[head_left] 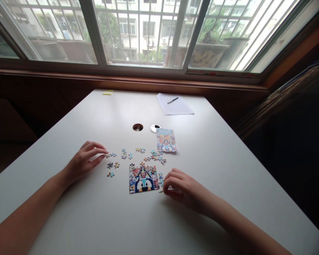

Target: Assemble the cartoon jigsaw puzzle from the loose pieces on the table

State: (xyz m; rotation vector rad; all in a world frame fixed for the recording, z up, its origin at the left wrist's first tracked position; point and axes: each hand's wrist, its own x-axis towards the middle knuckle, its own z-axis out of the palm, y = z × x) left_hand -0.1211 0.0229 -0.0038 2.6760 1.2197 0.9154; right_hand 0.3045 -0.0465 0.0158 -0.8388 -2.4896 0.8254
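Note:
A partly assembled jigsaw puzzle (144, 183) with a blue cartoon dog's face lies in the middle, its top edge uneven. My left hand (86, 157) is left of it, thumb and forefinger pinched at a puzzle piece (107, 155) beside other loose ones. My right hand (182, 186) rests at the puzzle's right side with its fingers curled together. Whatever its fingertips hold is hidden. A small piece (161, 191) lies right by them, and more pieces (161, 177) are partly covered by that hand. Several loose pieces (154, 156) spread above the puzzle.
A picture sheet (166, 140) showing the same dog lies behind the pieces. Farther back are a round cable hole (137, 127), a metal grommet (154, 128), papers (175, 106) with a pen (172, 100), and yellow tape (107, 92) on the white table (95, 216). Barred windows stand beyond.

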